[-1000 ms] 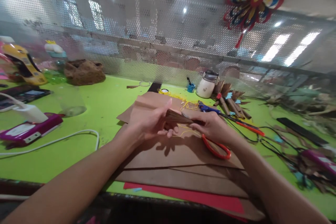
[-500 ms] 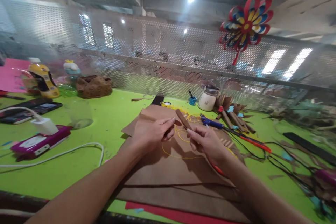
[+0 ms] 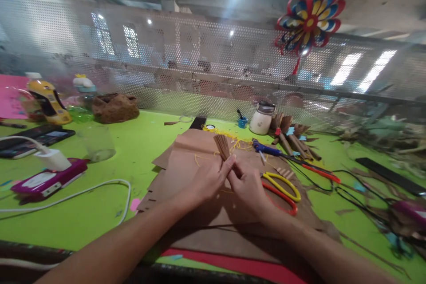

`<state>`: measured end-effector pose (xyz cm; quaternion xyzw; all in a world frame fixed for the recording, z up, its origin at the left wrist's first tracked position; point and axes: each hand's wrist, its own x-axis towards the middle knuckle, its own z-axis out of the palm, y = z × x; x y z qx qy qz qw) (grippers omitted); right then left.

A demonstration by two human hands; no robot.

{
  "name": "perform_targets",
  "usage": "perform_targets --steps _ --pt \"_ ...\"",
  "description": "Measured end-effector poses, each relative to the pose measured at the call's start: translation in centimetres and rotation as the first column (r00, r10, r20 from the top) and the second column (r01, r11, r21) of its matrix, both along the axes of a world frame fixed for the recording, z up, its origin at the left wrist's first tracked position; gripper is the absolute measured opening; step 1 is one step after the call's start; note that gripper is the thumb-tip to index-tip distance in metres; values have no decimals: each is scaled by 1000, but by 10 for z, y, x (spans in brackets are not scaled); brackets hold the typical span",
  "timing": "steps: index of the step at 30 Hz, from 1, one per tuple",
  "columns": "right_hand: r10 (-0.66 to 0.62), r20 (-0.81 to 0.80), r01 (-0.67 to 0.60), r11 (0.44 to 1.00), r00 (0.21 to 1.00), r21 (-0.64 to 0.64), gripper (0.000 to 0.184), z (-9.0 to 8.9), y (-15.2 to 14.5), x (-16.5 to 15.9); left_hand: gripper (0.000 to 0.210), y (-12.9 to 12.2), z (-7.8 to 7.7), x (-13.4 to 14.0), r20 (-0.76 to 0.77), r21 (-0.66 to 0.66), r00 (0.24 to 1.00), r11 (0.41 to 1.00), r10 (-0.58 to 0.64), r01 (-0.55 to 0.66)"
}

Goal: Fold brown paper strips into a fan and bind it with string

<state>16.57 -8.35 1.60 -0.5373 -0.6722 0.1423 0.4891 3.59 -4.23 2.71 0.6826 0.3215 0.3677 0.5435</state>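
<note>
Over the brown paper (image 3: 183, 173), my left hand (image 3: 211, 178) and my right hand (image 3: 248, 185) meet, fingertips pinched together. Between them they grip the lower end of a small pleated brown paper fan (image 3: 221, 145), whose folds spread upward. The fingers hide its base. Just right of my right hand lie scissors (image 3: 282, 186) with yellow and red handles, blades covered by the hand. Loose yellow thread (image 3: 244, 143) is tangled behind the fan. A blue glue gun (image 3: 268, 149) lies to the right of the thread.
Several brown paper rolls with fanned tops (image 3: 293, 140) lie at the back right, beside a white jar (image 3: 262, 120). A purple power strip (image 3: 49, 179) with a white cable and a clear cup (image 3: 97, 144) stand left. A perforated metal screen (image 3: 159, 80) bounds the table's far side.
My hands have come together; earlier they were apart, the right holding a narrow folded brown strip. The paper's folds are now spread into a fan. More of the scissors' handles shows.
</note>
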Motion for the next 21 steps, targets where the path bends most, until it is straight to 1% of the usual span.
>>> perform_targets --steps 1,2,3,5,6,8,10,12,16,18,20,21 --pt "9 6 -9 1000 1000 13 23 -1 -1 -2 17 -1 -1 0 -40 100 999 995 36 -31" --pt "21 4 -21 999 1000 25 21 -1 -2 -3 18 -1 -1 0 -63 165 996 985 56 -45" --pt "34 -3 -33 999 999 35 20 -1 -3 -4 21 -1 -2 1 -63 187 997 982 49 -37" --pt "43 -12 -43 998 999 48 19 0 -5 -4 30 -1 -2 3 -26 174 1000 985 1 4" --pt "36 -6 -35 998 999 47 19 0 -6 -5 33 -1 -2 5 -3 155 1000 988 -28 28" --pt "21 18 -21 999 1000 32 19 -1 -9 -6 33 -1 0 7 49 105 997 993 -60 55" --pt "30 35 -30 999 999 9 19 -3 -10 -8 30 -1 2 9 101 35 994 999 -44 41" --pt "63 10 -63 998 998 -12 21 -4 -10 -10 32 -3 3 9 127 -34 991 999 -35 40" --pt "139 -68 -144 987 988 -75 31 -6 -8 -10 38 -3 0 7 142 -133 986 986 -85 104" --pt "154 -22 -156 979 988 -134 27 -5 -9 -8 39 -1 -4 7 171 -208 983 973 -63 98" --pt "177 66 -161 968 982 -195 14 -3 -12 -6 39 3 -6 7 225 -305 974 946 -39 108" --pt "204 108 -177 960 973 -219 16 -1 -14 -5 38 5 -7 7 266 -345 964 931 -21 116"
